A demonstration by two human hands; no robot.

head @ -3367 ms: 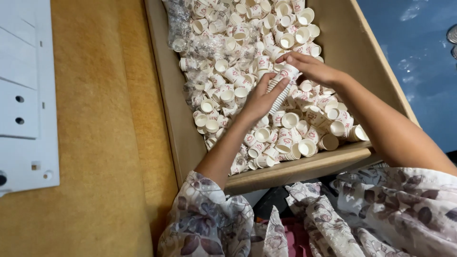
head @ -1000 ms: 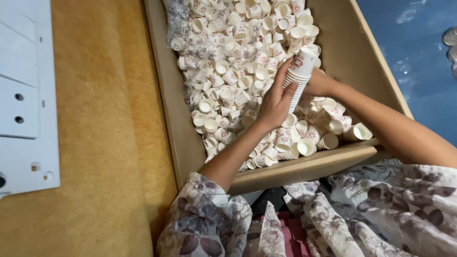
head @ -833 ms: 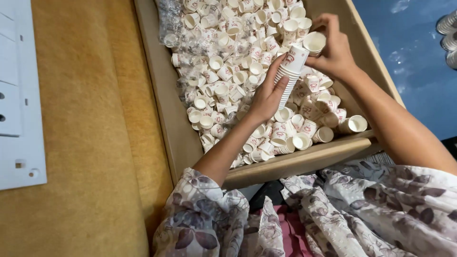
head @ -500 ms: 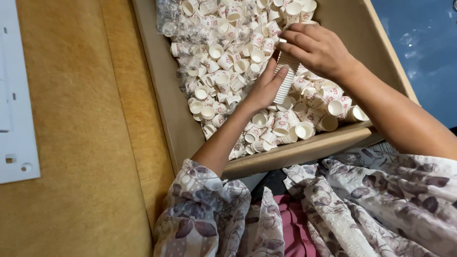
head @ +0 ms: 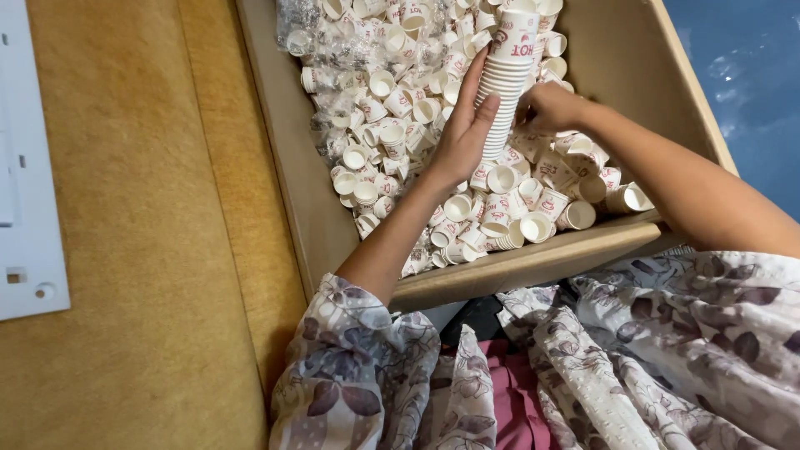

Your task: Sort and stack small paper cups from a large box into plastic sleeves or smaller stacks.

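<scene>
At the far left edge lies a white panel (head: 29, 167), flat on the brown bench (head: 142, 250) and well apart from the work.

Right of the bench surface stands a large open cardboard box (head: 287, 175), filled with loose small white paper cups (head: 392, 108) with red print. Clear plastic wrap (head: 321, 100) shows among the cups along the box's left wall.

The left hand (head: 462, 137) reaches into the box from the near edge, forearm running up from a floral sleeve (head: 358, 358). Its fingers (head: 483, 108) are extended and pressed flat against the left side of a nested stack of cups (head: 506, 83). The hand steadies the stack; it is not closed around it.

The stack sits at the centre of the box, above the loose cups. Its long axis runs roughly upright in the view, tilted slightly to the right at the top, with the open-mouthed top cup at the upper end and the lower end buried among the loose cups.

The right hand (head: 554, 108) lies just right of the stack at its lower half, fingers curled toward it. Whether it grips the stack or a loose cup cannot be determined; the fingertips are hidden behind the stack.

The two hands are close together with the stack between them. Both touch or nearly touch it; the left hand is placed higher, the right hand lower.

At the far right, beyond the box wall, a blue surface (head: 750, 75) is visible.
</scene>
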